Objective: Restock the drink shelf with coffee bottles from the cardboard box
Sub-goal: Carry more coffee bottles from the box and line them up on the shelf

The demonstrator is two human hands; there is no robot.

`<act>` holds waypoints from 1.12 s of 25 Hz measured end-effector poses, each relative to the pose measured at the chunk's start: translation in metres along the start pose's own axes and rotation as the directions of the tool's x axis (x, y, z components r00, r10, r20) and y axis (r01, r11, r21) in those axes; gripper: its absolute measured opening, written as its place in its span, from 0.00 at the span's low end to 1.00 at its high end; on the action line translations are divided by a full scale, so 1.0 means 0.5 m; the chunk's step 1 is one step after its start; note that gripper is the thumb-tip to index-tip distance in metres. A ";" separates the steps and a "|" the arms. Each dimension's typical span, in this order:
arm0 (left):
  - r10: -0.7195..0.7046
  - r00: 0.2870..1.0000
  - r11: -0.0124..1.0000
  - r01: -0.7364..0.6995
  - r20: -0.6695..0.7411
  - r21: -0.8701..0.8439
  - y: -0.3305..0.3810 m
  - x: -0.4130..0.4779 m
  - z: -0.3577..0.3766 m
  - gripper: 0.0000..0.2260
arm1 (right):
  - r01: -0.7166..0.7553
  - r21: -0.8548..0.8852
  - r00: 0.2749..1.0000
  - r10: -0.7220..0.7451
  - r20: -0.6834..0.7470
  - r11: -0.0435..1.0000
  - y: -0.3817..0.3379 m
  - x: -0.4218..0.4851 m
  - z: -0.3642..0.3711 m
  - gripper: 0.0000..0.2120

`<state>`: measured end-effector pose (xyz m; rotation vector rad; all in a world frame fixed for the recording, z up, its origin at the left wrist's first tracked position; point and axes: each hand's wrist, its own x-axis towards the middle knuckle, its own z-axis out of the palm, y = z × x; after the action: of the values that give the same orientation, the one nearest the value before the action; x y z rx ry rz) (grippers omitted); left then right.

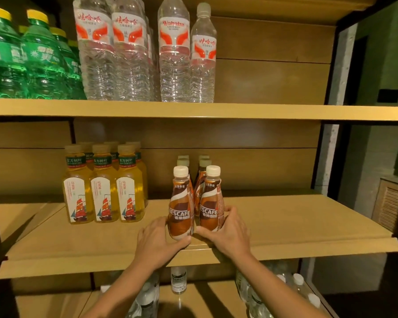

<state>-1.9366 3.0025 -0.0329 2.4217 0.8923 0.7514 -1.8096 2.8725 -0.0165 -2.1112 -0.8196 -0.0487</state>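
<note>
Two brown Nescafe coffee bottles with white caps stand upright side by side on the middle shelf [285, 226]. My left hand [157, 242] grips the base of the left coffee bottle [180, 210]. The right coffee bottle [211, 203] is held low down by my right hand [228, 232], fingers wrapped round its far side. Several more coffee bottles [201, 171] stand in two rows directly behind them. The cardboard box is out of view.
Yellow tea bottles [104, 187] stand in rows to the left on the same shelf. Clear water bottles [133, 49] and green bottles [25, 56] fill the shelf above. More clear bottles [178, 280] sit on the shelf below. A dark frame post [329, 157] bounds the right side.
</note>
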 end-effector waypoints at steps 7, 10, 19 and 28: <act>0.001 0.997 0.987 -0.014 0.081 0.162 -0.009 0.051 0.024 0.35 | 0.027 0.110 0.996 -0.036 0.086 0.994 0.027 0.030 0.014 0.29; 0.012 0.995 0.981 -0.031 0.103 0.190 -0.022 0.072 0.032 0.39 | 0.089 0.104 0.982 -0.105 0.159 0.991 0.033 0.034 0.011 0.27; 0.076 0.986 0.976 -0.104 0.150 0.190 -0.026 0.090 0.028 0.39 | 0.136 -0.250 0.978 -0.090 0.187 0.959 0.012 0.040 0.022 0.21; 0.003 0.982 0.982 -0.039 0.191 0.184 -0.019 0.107 0.034 0.38 | 0.143 -0.302 0.967 -0.069 0.244 0.942 0.009 0.057 0.022 0.22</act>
<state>-1.8958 3.0422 -0.0335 2.6182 0.8964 0.4494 -1.7873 2.8939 -0.0176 -2.4044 -1.1277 0.0077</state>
